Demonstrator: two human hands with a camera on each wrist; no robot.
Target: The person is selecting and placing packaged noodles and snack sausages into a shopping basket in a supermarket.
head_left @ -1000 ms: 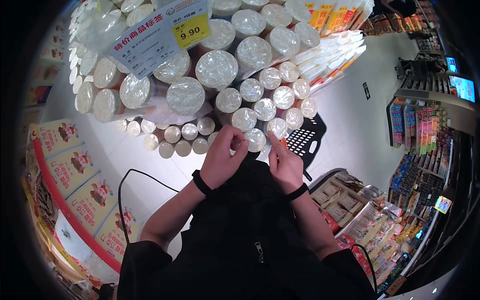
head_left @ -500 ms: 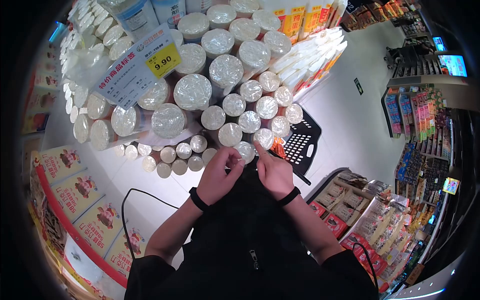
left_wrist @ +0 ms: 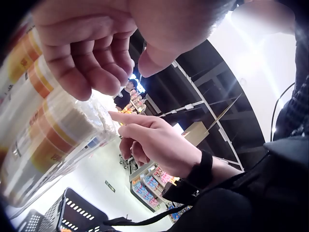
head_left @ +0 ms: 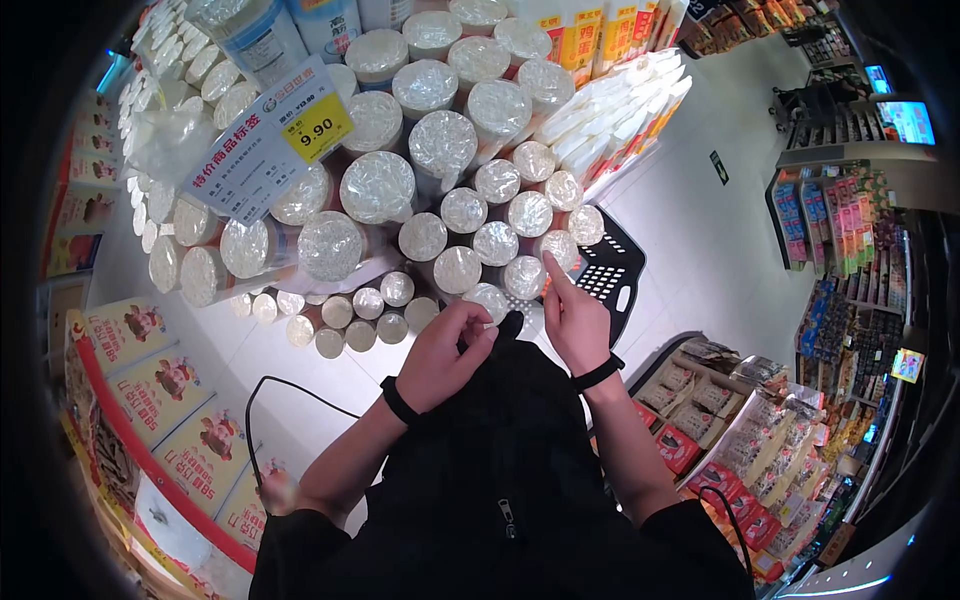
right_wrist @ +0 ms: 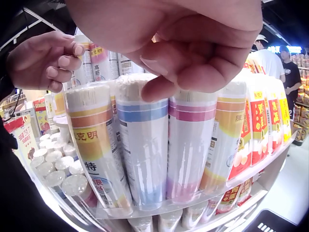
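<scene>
Upright clear-wrapped noodle rolls (head_left: 443, 145) are packed in rows at a shelf edge. My right hand (head_left: 580, 322) reaches its straight index finger over a small roll top (head_left: 556, 250); its other fingers are bent. In the right wrist view, the fingertip of that hand (right_wrist: 193, 43) is at the top of a blue-banded roll (right_wrist: 143, 159), beside a pink-banded roll (right_wrist: 189, 150). Loosely curled and empty, my left hand (head_left: 445, 350) is near the front rolls. The left wrist view has the left hand (left_wrist: 96, 43) above orange-banded rolls (left_wrist: 53, 130).
A price sign (head_left: 270, 135) stands over the rolls at left. Behind the right hand is a black basket (head_left: 615, 275) on the floor. Packaged-food bins (head_left: 690, 410) stand at lower right, printed cartons (head_left: 165, 385) at left. Two people (right_wrist: 291, 72) are farther off in the right wrist view.
The right hand has moved right and away from the left hand, its index finger now over a roll farther right. The left hand has barely moved. Earlier, the head view shifted over the shelf.
</scene>
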